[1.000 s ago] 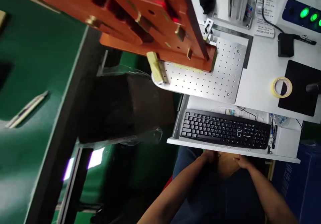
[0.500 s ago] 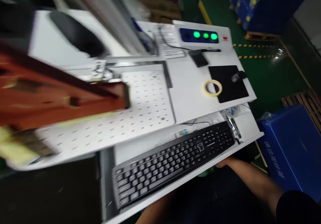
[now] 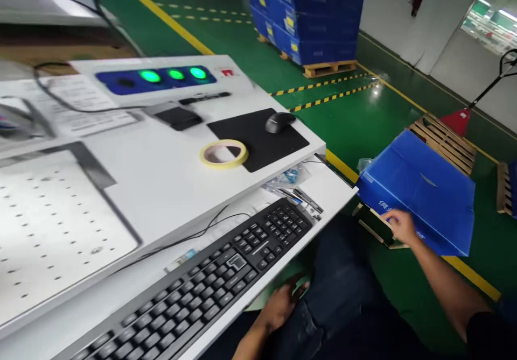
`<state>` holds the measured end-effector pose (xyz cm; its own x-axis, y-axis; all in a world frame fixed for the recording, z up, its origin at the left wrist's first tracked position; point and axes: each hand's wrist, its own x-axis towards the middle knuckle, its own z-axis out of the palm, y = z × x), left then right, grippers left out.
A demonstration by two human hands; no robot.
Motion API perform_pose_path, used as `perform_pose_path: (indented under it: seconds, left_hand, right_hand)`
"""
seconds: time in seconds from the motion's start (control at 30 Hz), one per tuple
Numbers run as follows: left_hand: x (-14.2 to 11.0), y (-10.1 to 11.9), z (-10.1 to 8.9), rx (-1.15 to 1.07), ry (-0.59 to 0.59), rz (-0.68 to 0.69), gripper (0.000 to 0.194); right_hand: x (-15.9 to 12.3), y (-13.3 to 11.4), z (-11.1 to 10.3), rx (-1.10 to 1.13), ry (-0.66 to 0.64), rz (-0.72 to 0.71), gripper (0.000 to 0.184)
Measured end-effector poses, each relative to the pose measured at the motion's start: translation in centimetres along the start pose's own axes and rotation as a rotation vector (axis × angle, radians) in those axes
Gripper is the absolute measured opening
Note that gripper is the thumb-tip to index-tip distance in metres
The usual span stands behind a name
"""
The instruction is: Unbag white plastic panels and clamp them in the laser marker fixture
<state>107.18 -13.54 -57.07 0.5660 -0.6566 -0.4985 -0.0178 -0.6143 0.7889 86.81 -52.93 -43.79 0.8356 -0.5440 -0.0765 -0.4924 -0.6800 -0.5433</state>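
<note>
My left hand (image 3: 280, 303) is low beside my thigh, under the front edge of the desk. Its fingers are loosely spread with nothing between them. My right hand (image 3: 399, 226) is stretched out to the right, in front of the blue box (image 3: 424, 188) on the floor. Its fingers are curled together; what they hold, if anything, I cannot make out. Behind its fingertips shows a dark shape with thin tan edges (image 3: 371, 224). Nearest the left hand is the black keyboard (image 3: 210, 284) on the pull-out tray (image 3: 327, 185).
On the white desk (image 3: 157, 188) are yellow tape (image 3: 224, 154), a mouse (image 3: 278, 122) on a black pad (image 3: 260, 153), and a panel (image 3: 133, 82) with green lights. A perforated plate (image 3: 52, 231) lies left. Stacked blue boxes (image 3: 311, 21) and a wooden pallet (image 3: 444, 142) stand beyond.
The view has swung right, so the orange-red part at the left is out of sight. My right hand has come out from under the desk edge toward the blue box; my left hand now shows.
</note>
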Motion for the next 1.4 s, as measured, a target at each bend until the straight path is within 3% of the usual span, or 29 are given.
perform_pose_path:
  seconds: [0.1,0.2,0.27,0.37,0.47,0.57,0.73,0.83,0.93,1.03,1.13,1.27,1.4]
  left_hand:
    - [-1.5,1.6,1.0,0.055,-0.022,0.086,0.049]
    - [-3.6,4.1,1.3,-0.008,0.034,0.202,0.046]
    - [-5.1,5.9,1.4,-0.034,0.054,0.22,0.045]
    - [-6.9,7.8,1.8,-0.029,0.068,0.204,0.046]
    - [-7.9,8.4,2.2,-0.003,0.059,0.198,0.045]
    - [-8.2,8.7,2.4,0.022,0.05,0.221,0.042]
    - [-8.3,10.5,1.8,-0.017,0.034,0.238,0.042]
    - [-8.2,12.0,1.9,-0.153,0.019,0.222,0.042]
    - [-7.8,12.8,2.8,-0.375,0.002,0.172,0.043]
    - [-6.9,12.7,4.4,-0.738,0.01,0.004,0.053]
    - [-6.0,11.9,4.8,-1.169,0.173,-0.075,0.059]
    - [-4.6,11.3,2.9,-1.559,0.506,-0.034,0.047]
    - [-2.7,11.7,0.4,-1.677,0.627,-0.094,0.033]
  right_hand:
    - [1.2,7.7,-8.9,-0.15,0.269,0.297,0.046]
    - [3.0,14.2,-14.1,-0.268,0.324,0.53,0.045]
    - [3.8,17.3,-15.6,-0.329,0.308,0.613,0.048]
    - [4.3,20.3,-16.0,-0.4,0.27,0.651,0.047]
    - [4.5,21.7,-16.4,-0.439,0.207,0.65,0.046]
    - [5.0,21.8,-18.2,-0.461,0.158,0.641,0.043]
    - [4.6,18.9,-24.4,-0.528,0.215,0.577,0.04]
    - [2.3,15.0,-28.4,-0.563,0.236,0.49,0.047]
    - [-0.9,10.4,-30.5,-0.602,0.193,0.331,0.054]
    - [-3.8,6.5,-29.6,-0.61,0.119,0.222,0.058]
    - [-6.1,3.3,-26.7,-0.575,0.098,0.129,0.067]
    - [-8.9,-0.7,-22.7,-0.322,0.113,0.009,0.074]
    - [-11.9,-4.2,-19.3,-0.037,-0.014,0.111,0.068]
